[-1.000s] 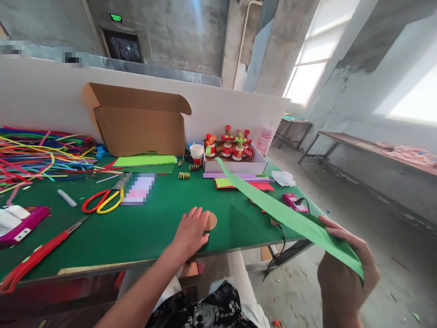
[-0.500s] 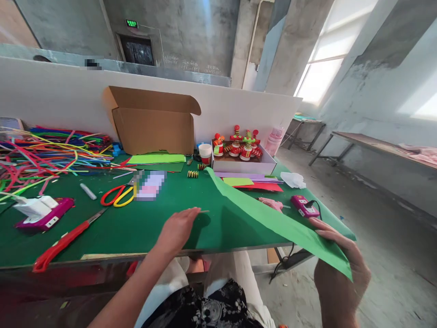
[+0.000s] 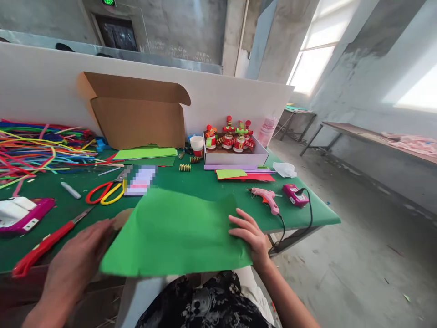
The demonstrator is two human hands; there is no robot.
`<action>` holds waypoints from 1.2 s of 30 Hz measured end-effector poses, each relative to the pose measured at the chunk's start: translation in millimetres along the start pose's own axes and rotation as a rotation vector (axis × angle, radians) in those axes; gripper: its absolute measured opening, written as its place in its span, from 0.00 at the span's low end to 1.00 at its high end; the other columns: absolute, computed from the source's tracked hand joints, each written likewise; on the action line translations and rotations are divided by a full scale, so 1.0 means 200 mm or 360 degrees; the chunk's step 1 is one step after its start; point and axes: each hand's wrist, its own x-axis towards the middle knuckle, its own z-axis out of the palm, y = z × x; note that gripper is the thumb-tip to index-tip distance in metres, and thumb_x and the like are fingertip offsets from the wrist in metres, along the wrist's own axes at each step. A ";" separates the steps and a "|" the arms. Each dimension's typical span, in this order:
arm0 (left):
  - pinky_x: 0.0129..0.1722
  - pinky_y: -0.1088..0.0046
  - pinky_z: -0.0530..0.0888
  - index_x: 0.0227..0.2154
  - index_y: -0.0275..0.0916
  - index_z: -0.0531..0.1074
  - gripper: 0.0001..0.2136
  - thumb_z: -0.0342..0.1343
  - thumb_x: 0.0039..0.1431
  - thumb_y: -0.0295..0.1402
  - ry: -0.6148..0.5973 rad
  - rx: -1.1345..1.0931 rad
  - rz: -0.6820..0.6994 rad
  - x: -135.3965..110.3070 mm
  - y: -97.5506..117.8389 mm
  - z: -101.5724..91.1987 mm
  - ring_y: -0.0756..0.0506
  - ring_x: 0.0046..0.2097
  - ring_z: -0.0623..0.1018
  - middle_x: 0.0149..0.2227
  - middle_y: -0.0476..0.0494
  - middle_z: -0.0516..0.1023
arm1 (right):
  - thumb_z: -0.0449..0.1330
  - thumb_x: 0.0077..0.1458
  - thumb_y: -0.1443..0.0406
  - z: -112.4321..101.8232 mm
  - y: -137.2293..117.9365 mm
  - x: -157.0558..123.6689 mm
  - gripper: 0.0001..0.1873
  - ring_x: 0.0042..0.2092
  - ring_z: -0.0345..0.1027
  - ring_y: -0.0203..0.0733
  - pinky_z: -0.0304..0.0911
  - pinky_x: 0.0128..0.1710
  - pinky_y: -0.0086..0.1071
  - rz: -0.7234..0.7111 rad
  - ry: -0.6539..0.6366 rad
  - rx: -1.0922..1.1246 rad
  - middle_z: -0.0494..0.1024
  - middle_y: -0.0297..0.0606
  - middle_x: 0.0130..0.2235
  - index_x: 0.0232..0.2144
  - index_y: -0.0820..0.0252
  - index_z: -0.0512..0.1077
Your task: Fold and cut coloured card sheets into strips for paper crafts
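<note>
A sheet of green paper (image 3: pixel 174 237) is spread between my two hands at the table's front edge, its near side reaching over my lap. My left hand (image 3: pixel 80 255) grips the sheet's left side, its fingertips partly hidden behind the paper. At the right edge, my right hand (image 3: pixel 251 234) holds the sheet with its fingers along the margin; the thumb is out of sight. Left of the paper lie red-and-yellow-handled scissors (image 3: pixel 105 193) and a red-handled cutting tool (image 3: pixel 46 246). A pink glue gun (image 3: pixel 268 198) rests to the right, beyond my right hand.
Pipe cleaners (image 3: pixel 37 150) heap at the left near a cardboard box (image 3: pixel 139 120). A white box (image 3: pixel 235 159) holds several small red-and-green figures. Coloured paper strips (image 3: pixel 244 175), a paper cup (image 3: pixel 197 146) and purple power sockets (image 3: pixel 295 196) with a cord stand around.
The green paper, seen edge-on in my right hand before, has turned broad and come to the left. My left hand, earlier pinching a thin stick, has moved left onto the paper.
</note>
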 end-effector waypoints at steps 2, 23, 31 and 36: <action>0.52 0.61 0.77 0.61 0.68 0.63 0.24 0.43 0.63 0.39 0.0305 -0.0086 -0.0023 0.02 0.07 -0.09 0.42 0.48 0.82 0.47 0.57 0.83 | 0.53 0.69 0.59 0.00 0.04 -0.06 0.15 0.60 0.70 0.49 0.73 0.54 0.48 0.0020 -0.0146 -0.0070 0.83 0.39 0.48 0.39 0.48 0.82; 0.69 0.51 0.56 0.68 0.40 0.56 0.31 0.36 0.69 0.52 -0.0580 0.0104 0.0619 0.10 0.50 0.30 0.39 0.72 0.55 0.71 0.40 0.55 | 0.48 0.68 0.70 -0.08 0.27 -0.22 0.25 0.63 0.65 0.45 0.63 0.63 0.49 -0.0135 -0.0765 -0.0460 0.76 0.37 0.59 0.62 0.46 0.69; 0.67 0.58 0.62 0.64 0.42 0.65 0.28 0.37 0.62 0.26 -0.0535 -0.0041 0.0734 0.02 0.15 0.20 0.43 0.69 0.63 0.67 0.46 0.67 | 0.49 0.65 0.71 -0.08 0.26 -0.22 0.26 0.64 0.65 0.46 0.62 0.63 0.50 -0.0045 -0.0793 -0.0434 0.75 0.37 0.60 0.61 0.47 0.70; 0.67 0.57 0.61 0.67 0.53 0.57 0.33 0.44 0.60 0.24 -0.0597 -0.0245 0.0921 -0.03 0.08 0.11 0.42 0.71 0.59 0.69 0.53 0.62 | 0.49 0.67 0.67 -0.09 0.25 -0.21 0.23 0.62 0.66 0.47 0.61 0.63 0.50 0.0013 -0.0800 -0.0391 0.76 0.38 0.58 0.60 0.46 0.71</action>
